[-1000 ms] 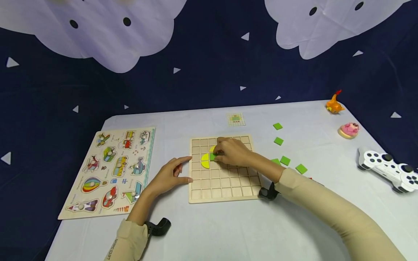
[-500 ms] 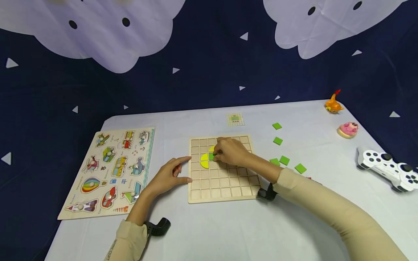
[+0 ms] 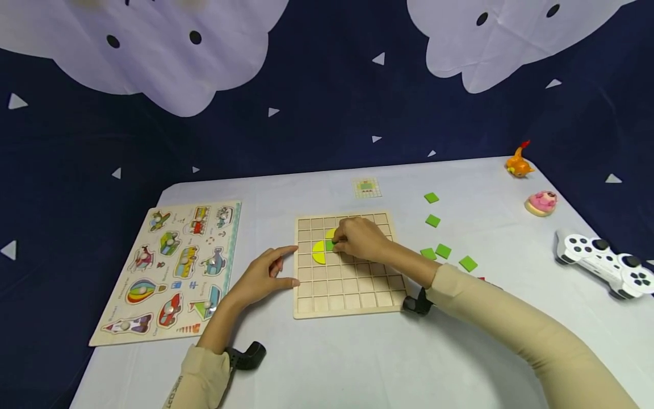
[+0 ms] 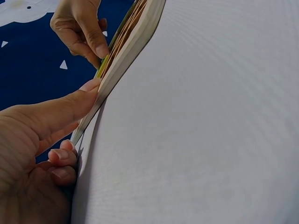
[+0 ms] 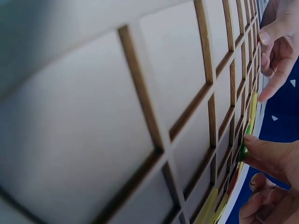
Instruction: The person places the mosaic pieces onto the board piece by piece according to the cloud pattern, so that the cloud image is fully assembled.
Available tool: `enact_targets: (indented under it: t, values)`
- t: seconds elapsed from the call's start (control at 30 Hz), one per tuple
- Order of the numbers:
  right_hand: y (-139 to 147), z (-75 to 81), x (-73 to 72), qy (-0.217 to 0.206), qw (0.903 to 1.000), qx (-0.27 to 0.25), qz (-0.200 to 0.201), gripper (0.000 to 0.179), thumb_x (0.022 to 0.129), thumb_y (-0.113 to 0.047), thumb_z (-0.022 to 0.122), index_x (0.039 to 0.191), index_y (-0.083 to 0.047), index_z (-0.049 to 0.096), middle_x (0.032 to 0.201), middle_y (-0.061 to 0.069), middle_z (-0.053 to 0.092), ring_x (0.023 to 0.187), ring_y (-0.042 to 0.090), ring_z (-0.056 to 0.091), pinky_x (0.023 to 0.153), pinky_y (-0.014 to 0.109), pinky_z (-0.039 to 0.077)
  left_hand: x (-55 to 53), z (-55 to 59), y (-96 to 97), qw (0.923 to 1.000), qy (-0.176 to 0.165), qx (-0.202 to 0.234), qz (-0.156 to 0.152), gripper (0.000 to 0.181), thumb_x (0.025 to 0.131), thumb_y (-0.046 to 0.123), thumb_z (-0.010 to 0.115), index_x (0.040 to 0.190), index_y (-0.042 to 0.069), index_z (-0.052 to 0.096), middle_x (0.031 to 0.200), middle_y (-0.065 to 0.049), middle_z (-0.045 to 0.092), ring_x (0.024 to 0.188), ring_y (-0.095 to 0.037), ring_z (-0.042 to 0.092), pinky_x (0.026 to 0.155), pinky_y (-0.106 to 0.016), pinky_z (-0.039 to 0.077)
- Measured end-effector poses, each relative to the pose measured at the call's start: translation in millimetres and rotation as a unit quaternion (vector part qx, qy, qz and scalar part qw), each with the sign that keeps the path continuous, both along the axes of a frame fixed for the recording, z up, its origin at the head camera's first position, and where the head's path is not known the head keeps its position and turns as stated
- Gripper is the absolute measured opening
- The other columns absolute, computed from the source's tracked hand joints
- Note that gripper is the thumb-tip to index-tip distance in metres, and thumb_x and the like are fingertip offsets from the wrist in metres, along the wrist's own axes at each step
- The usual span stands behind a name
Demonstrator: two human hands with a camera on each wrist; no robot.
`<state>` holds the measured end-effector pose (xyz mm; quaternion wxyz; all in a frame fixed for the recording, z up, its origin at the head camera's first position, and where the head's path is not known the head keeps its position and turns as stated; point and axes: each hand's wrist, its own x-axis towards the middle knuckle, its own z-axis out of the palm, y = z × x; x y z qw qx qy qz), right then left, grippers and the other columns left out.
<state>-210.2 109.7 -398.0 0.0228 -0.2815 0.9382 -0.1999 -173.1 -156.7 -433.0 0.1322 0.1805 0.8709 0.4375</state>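
A wooden grid board lies flat in the middle of the table. My left hand rests at its left edge, index finger and thumb spread apart and touching the rim. Over the board's upper middle, my right hand pinches a green square tile that sits in a grid cell. Left of that tile is a yellow half-round shape, and another yellow piece shows above it, partly hidden by the fingers. From the right wrist, a red piece and more yellow appear on the board.
Several loose green tiles lie right of the board, with something red half hidden by the right sleeve. A small pattern card lies behind. A picture puzzle is at left; toys and a game controller stand at right.
The head view has drifted slightly, so everything shifts a few pixels left. Both hands stay in place, the right still at the green square tile.
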Motion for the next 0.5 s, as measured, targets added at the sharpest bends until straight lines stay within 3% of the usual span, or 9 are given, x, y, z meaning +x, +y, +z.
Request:
enact_targets:
  t: [0.17, 0.33, 0.5]
  values:
    - [0.7, 1.1, 1.0, 0.008, 0.9997, 0.024, -0.001, 0.022, 0.085, -0.024, 0.078, 0.099, -0.006, 0.078, 0.093, 0.005, 0.071, 0.077, 0.015, 0.062, 0.068, 0.027, 0.051, 0.3, -0.9, 0.3, 1.0000, 0.000, -0.001, -0.001, 0.073, 0.079, 0.020, 0.084, 0.144, 0.012, 0.053, 0.086, -0.003, 0.042, 0.072, -0.015, 0.038, 0.067, -0.027, 0.033]
    - [4.4, 2.5, 4.9, 0.026, 0.9989, 0.038, -0.008, 0.032, 0.085, -0.031, 0.078, 0.105, -0.007, 0.077, 0.083, 0.002, 0.063, 0.064, 0.010, 0.048, 0.056, 0.021, 0.041, 0.2, -2.4, -0.6, 1.0000, 0.003, -0.002, -0.002, 0.073, 0.079, 0.021, 0.084, 0.144, 0.012, 0.053, 0.087, -0.003, 0.042, 0.072, -0.015, 0.038, 0.067, -0.027, 0.033]
    - [21.0, 8.4, 12.3, 0.042, 0.9981, 0.010, -0.043, 0.033, 0.082, -0.032, 0.081, 0.103, -0.006, 0.078, 0.089, 0.004, 0.069, 0.067, 0.012, 0.057, 0.057, 0.024, 0.046, 0.5, -1.8, -0.7, 1.0000, 0.001, -0.001, -0.001, 0.073, 0.078, 0.021, 0.085, 0.144, 0.011, 0.052, 0.086, -0.004, 0.042, 0.073, -0.016, 0.038, 0.067, -0.027, 0.033]
